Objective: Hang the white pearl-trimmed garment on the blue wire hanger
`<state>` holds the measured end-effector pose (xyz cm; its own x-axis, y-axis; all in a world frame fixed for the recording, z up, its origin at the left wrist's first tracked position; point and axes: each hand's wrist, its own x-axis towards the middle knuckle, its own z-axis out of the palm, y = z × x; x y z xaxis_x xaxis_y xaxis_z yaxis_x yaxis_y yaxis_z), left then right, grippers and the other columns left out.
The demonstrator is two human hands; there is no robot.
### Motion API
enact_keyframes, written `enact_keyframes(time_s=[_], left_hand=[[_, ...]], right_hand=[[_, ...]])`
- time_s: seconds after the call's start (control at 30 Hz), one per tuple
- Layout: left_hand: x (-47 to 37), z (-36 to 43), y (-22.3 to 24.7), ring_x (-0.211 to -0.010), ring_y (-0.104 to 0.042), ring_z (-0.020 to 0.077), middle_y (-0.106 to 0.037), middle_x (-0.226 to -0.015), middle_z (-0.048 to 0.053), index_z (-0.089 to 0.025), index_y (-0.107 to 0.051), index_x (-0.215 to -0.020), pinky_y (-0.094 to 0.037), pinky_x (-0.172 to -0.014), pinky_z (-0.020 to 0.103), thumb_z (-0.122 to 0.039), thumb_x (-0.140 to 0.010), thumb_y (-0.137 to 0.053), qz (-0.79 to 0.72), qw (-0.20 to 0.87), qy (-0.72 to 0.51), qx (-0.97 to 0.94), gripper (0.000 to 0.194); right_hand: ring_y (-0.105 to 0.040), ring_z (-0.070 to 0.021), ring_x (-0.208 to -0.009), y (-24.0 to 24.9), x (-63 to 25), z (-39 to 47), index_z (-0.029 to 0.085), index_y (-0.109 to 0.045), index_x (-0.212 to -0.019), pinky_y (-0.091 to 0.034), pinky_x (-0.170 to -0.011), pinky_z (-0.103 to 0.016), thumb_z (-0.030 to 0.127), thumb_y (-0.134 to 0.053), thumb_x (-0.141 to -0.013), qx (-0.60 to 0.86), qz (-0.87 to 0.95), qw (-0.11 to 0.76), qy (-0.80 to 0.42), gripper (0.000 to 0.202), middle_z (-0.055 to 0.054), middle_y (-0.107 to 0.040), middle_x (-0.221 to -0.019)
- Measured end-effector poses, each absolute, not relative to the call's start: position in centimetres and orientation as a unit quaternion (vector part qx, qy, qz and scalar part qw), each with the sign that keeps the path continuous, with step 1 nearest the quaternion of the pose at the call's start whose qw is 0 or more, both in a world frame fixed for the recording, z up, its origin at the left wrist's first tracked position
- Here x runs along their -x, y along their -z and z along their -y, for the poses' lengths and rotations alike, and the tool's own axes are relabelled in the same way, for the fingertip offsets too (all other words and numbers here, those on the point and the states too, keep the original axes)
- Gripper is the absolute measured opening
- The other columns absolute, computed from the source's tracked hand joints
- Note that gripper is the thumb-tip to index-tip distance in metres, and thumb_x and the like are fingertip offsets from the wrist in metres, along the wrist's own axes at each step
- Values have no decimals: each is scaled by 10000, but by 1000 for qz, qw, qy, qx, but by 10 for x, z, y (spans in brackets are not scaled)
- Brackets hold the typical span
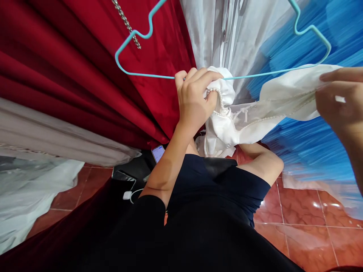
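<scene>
A white garment [255,117] with pearl beading along its edges stretches between my two hands. My left hand [197,90], near the centre, is closed round the lower bar of a light blue hanger [147,75] and bunched white cloth beside it. At the right edge my right hand [340,94] grips the far end of the white garment, pulled out sideways. The hanger's bar runs across in front of the cloth, and the top of the hanger is outside the view. The lower part of the garment hangs over my lap.
Red drapery [70,64] hangs at the left with a metal chain [124,20] before it. White cloth [207,30] hangs behind the hanger, blue tulle [306,143] at the right. A lit phone [158,153] and white charger [127,195] lie left of my legs, above red floor tiles [300,204].
</scene>
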<state>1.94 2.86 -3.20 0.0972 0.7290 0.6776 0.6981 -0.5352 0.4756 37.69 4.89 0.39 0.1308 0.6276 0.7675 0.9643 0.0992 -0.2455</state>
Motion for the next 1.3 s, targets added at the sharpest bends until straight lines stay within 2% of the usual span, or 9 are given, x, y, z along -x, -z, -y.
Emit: enact_keyframes(time_s=[0.1,0.23,0.43,0.57,0.67,0.77,1.03,1.2,1.3], left_hand=[[-25,-24,32,-970,-614,299,-713,-975,50,-290,-693,-999,-378,-1079,559,-182,-892,-537,-482,-6,-471,-739,218],[-25,-20,33,-957,-637,283,-729,-982,40,-300,-690,-1020,-423,-1018,529,-145,-885,-504,-477,-67,-464,-744,277],[-13,-20,36,-1092,-647,293,-721,-1146,25,-349,-655,-1192,-423,-1066,553,-174,-886,-523,-457,-97,-428,-774,376],[-2,-9,54,-1188,-601,282,-648,-1217,40,-343,-616,-1213,-484,-1033,503,-228,-841,-579,-433,-100,-497,-746,391],[18,-4,74,-894,-618,210,-557,-933,34,-242,-573,-1007,-540,-792,376,-180,-782,-538,-434,-83,-636,-632,236],[54,-10,80,-673,-498,117,-421,-831,-6,-213,-427,-888,-459,-622,271,-106,-691,-495,-464,-33,-719,-516,235],[128,-40,-8,-549,-251,-1,-395,-833,-48,-172,-386,-780,-210,-493,179,168,-531,-448,-498,-126,-692,-507,426],[128,-64,-50,-542,-222,13,-428,-814,-35,-151,-448,-791,-139,-476,211,84,-509,-402,-325,-168,-719,-591,370],[112,-75,-61,-583,-324,22,-453,-832,-28,-128,-494,-851,-219,-471,188,36,-525,-450,-285,-206,-691,-632,367]], right_hand=[[-649,-154,-709,-10,-323,-31,299,-712,-647,-471,-750,-396,410,-680,-856,461,754,396,250,238,26,-758,-812],[-646,-208,-1039,-7,-246,-20,245,-650,-1160,-495,-885,-407,296,-494,-958,311,787,497,193,261,-81,-703,-1093],[-598,-195,-935,32,-200,-34,286,-630,-1081,-409,-1007,-449,317,-413,-1003,472,783,399,74,233,-23,-685,-948],[-595,-221,-1012,41,-205,-37,302,-634,-1123,-389,-1074,-483,303,-449,-990,489,766,412,68,227,-41,-680,-1026],[-599,-206,-960,39,-212,-41,282,-646,-1087,-411,-1059,-465,280,-456,-986,469,761,436,100,215,-36,-677,-964],[-603,-192,-892,37,-219,-47,276,-662,-1053,-428,-1016,-451,246,-460,-971,423,766,469,120,221,-16,-655,-881],[-596,-164,-824,34,-222,-43,279,-674,-1034,-425,-968,-423,211,-483,-951,367,765,516,113,219,10,-672,-872],[-595,-155,-801,34,-217,-40,281,-665,-1030,-438,-938,-413,223,-504,-954,350,765,527,121,188,25,-678,-872],[-598,-152,-808,35,-214,-40,272,-662,-1027,-438,-936,-412,207,-519,-932,354,760,530,125,184,28,-677,-865]])
